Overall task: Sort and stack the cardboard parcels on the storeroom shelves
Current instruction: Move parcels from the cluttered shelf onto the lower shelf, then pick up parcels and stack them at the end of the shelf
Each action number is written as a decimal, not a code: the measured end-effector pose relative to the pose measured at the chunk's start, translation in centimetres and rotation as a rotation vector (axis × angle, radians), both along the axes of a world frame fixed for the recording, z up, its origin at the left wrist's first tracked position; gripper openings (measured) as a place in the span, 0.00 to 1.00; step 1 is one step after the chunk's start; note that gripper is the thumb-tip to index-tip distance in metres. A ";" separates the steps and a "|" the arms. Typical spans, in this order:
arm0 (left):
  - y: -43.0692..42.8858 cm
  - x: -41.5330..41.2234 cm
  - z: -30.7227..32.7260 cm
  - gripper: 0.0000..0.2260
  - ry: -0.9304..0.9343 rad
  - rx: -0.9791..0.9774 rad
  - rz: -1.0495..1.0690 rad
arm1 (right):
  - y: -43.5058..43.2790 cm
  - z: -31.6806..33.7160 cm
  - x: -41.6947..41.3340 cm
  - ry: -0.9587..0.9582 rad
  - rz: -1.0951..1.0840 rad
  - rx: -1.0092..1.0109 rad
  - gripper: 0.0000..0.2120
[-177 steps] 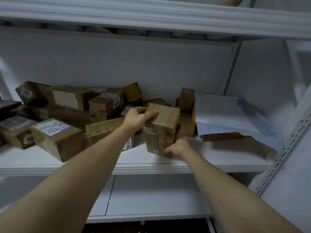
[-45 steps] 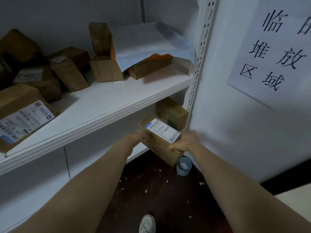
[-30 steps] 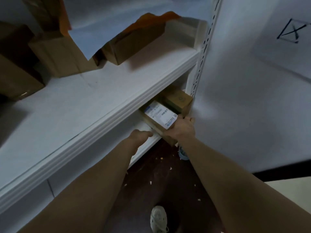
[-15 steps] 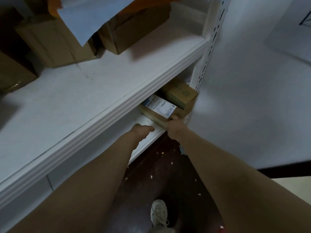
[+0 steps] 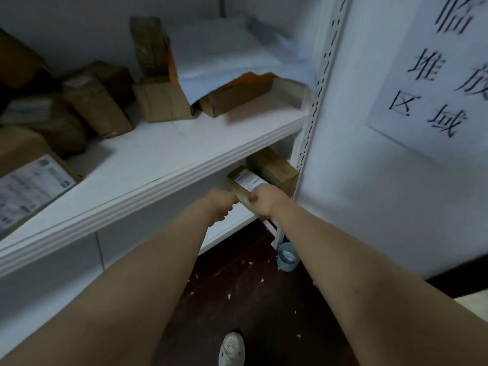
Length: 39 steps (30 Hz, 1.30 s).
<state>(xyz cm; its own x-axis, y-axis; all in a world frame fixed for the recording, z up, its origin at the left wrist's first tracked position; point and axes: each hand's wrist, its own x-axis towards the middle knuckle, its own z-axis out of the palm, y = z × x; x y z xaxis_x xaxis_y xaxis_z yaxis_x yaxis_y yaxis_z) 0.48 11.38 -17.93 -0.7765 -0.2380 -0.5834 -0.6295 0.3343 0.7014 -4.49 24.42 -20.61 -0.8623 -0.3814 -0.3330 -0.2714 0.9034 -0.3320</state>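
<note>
Parcel [image 5: 246, 181] has moved onto lower shelf [image 5: 231, 228] beside a box [image 5: 274, 169]; I judge placement nearly done. Right hand [image 5: 266, 200] grips its near end; left hand's [image 5: 221, 204] hold unclear.

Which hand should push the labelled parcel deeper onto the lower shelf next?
Right, probably. The right hand grips the near end of the labelled parcel, in line with the lower shelf. The left hand sits curled beside its side edge; whether it touches is unclear.
</note>
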 end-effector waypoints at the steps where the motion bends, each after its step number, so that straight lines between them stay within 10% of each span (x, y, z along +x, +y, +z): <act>1: 0.0 1.0 1.0 0.05 0.027 0.002 0.017 | -0.1 1.0 0.8 0.027 0.025 -0.018 0.16; 22: -17.9 16.4 13.3 0.07 0.456 -0.495 0.542 | -18.4 14.6 12.6 0.210 0.395 -0.280 0.15; 28: -24.5 17.9 15.2 0.26 0.292 -0.779 0.583 | -24.9 15.7 13.2 0.225 0.391 -0.313 0.16; 39: -32.2 15.9 14.3 0.52 0.085 -0.738 0.314 | -31.9 13.8 10.7 0.176 0.243 -0.327 0.18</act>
